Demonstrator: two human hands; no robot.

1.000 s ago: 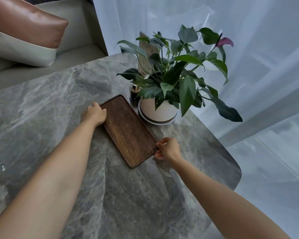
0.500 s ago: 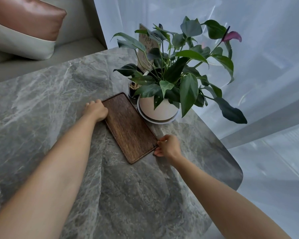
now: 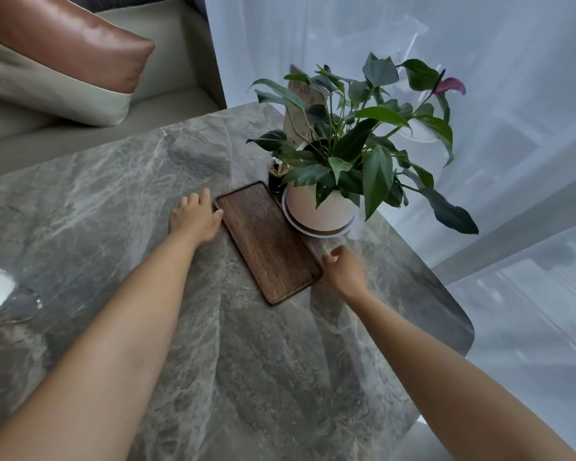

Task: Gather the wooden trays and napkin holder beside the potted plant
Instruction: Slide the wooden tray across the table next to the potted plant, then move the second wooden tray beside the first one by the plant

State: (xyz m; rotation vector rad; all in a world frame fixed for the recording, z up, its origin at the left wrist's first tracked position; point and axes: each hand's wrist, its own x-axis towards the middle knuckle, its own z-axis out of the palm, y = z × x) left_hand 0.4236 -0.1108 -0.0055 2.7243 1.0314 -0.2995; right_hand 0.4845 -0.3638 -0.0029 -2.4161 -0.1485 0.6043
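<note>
At the far left edge, a shiny, glassy object point(image 3: 0, 294) is sitting on the tabletop point(image 3: 113, 201), too cropped to identify. Above it, a cushion point(image 3: 64, 58), glossy brown leather over pale fabric, is leaning on a light sofa point(image 3: 167, 78). The tabletop is smooth grey marble laced with pale veins, its right corner rounded.

The left hand point(image 3: 195, 216) is lying palm down on the marble, fingers loosely spread and open, its thumb side touching the far left corner of the tray point(image 3: 268, 242). It is gripping nothing.

The tray is a flat, dark-wood rectangle with rounded corners, a low raised rim and clear grain. It is lying diagonally between the two hands, flat on the tabletop, its far long edge just beside the saucer under the pot point(image 3: 320, 209).

A small dark cup of toothpicks point(image 3: 277, 176) is standing behind the tray's far corner, next to the pot. The pot is round, matte and cream-coloured, holding a plant point(image 3: 363, 138) with broad, glossy green leaves and one purple bloom. A tan card point(image 3: 301, 121) with writing is poking up among the leaves.

The right hand point(image 3: 345, 272) is hovering at the tray's near right corner, fingers relaxed and partly open, holding nothing; whether it is touching the rim is unclear.

Sheer white curtain point(image 3: 479, 44) is hanging behind everything on the right.
</note>
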